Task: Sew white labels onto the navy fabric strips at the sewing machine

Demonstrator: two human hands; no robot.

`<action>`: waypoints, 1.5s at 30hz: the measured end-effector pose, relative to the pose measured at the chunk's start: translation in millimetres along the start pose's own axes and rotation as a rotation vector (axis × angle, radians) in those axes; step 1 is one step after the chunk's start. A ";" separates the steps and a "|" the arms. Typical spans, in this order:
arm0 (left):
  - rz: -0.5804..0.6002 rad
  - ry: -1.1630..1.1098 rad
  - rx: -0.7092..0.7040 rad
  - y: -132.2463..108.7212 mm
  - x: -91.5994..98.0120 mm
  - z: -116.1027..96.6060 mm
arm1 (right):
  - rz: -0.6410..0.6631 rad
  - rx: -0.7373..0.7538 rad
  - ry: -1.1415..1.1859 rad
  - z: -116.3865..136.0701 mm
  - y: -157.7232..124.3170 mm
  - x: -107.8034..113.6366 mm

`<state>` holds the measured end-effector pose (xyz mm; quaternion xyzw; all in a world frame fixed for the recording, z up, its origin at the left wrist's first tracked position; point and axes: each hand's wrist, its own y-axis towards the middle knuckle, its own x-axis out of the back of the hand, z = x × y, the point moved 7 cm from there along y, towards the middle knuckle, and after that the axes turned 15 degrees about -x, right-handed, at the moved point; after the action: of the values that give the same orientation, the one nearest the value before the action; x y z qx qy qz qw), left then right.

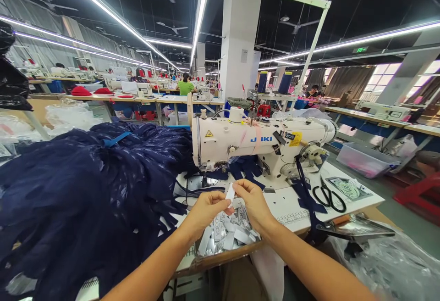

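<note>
A small white fabric label (230, 192) is pinched between my two hands, just in front of the sewing machine. My left hand (209, 207) grips its lower end, fingers closed. The fingers of my right hand (252, 200) are closed on its upper end. Below them a cardboard box (220, 260) holds a heap of grey and white labels (228, 233), some with printed lettering. Behind my hands stands the white sewing machine (233, 142), its needle area just to the left of them. Dark navy fabric pieces (245, 165) lie on its bed.
Navy fabric (103, 181) is heaped high on the left. Black scissors (329, 195) and a navy strip (305, 195) lie at the table's right. A plastic bin (366, 158) stands on the floor beyond. Two thread cones (284, 83) rise behind the machine. Other people sit farther back.
</note>
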<state>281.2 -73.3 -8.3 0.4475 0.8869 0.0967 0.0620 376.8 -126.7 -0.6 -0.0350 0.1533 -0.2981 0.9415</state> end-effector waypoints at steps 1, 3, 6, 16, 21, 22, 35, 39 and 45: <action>-0.009 -0.016 0.013 -0.6 0.9 1.5 | -0.007 0.001 -0.003 -0.4 1.7 0.4; -0.026 -0.040 0.027 -1.6 2.5 3.3 | -0.014 0.003 -0.002 -1.8 4.8 0.8; -0.043 -0.062 0.033 -2.4 4.1 4.1 | -0.015 0.004 0.009 -4.7 7.5 0.6; -0.067 -0.024 -0.014 0.0 7.9 7.0 | -0.002 0.013 -0.029 -6.5 11.6 0.5; -0.095 0.446 -0.199 -5.4 19.6 -6.2 | 0.056 -0.032 -0.106 -9.0 12.7 4.4; -0.133 0.608 -0.279 -8.1 21.8 -13.2 | 0.062 -0.050 -0.095 -10.8 12.3 5.3; -0.314 1.173 -0.939 -28.8 -5.5 -60.2 | 0.121 -0.030 0.084 -18.1 -5.1 -10.8; -0.302 1.142 -0.948 -31.8 -4.4 -64.3 | 0.169 -0.009 0.057 -15.7 -6.1 -11.3; -0.205 1.189 -0.767 -26.0 0.3 -53.3 | 0.135 0.029 -0.042 -8.4 -6.8 -9.3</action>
<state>250.2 -94.3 37.7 0.1798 0.7117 0.6229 -0.2703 363.2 -126.8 -5.0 -0.0174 0.1310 -0.2350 0.9630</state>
